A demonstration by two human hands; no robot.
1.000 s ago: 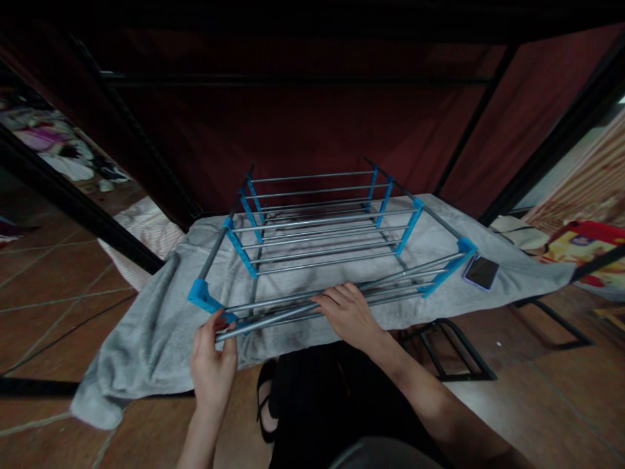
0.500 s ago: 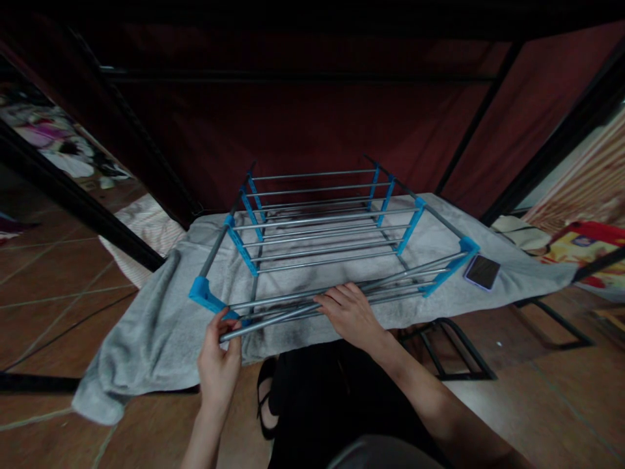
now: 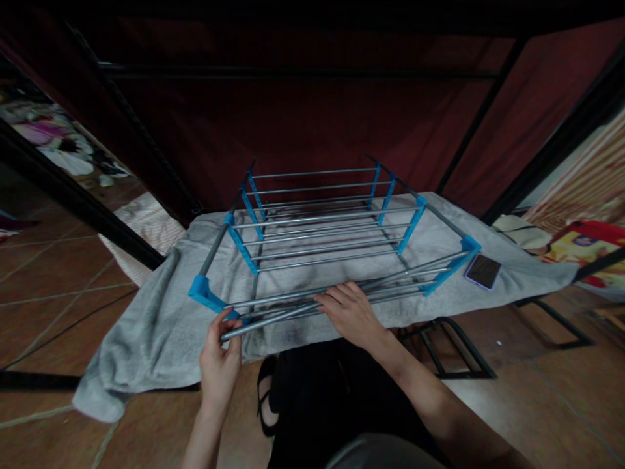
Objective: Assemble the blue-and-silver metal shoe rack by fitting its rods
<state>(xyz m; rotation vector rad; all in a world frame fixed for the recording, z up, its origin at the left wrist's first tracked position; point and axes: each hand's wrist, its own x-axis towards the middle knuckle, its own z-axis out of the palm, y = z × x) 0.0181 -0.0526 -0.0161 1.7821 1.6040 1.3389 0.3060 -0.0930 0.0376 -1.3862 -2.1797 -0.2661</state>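
A rack of grey metal tubes (image 3: 322,220) with blue plastic connectors (image 3: 209,298) lies on a grey blanket (image 3: 161,326). One loose-ended metal tube (image 3: 268,322) slants across its near side, its left end free of the blue corner piece and its right part running toward the right connector (image 3: 452,266). My left hand (image 3: 222,348) pinches around that free end, thumb and fingers on either side. Over the middle of the near tubes, my right hand (image 3: 349,312) curls its fingers around them; which tubes it grips is partly hidden beneath the palm.
A phone (image 3: 482,271) rests on the blanket, right of the rack. Dark metal frame posts (image 3: 129,124) and a dark red cloth (image 3: 312,124) stand behind. Below the blanket's front edge is a black metal stool frame (image 3: 454,352) on the tiled floor.
Hardly anything differs. The view has shifted very slightly, and both hands keep the same hold on the tubes.
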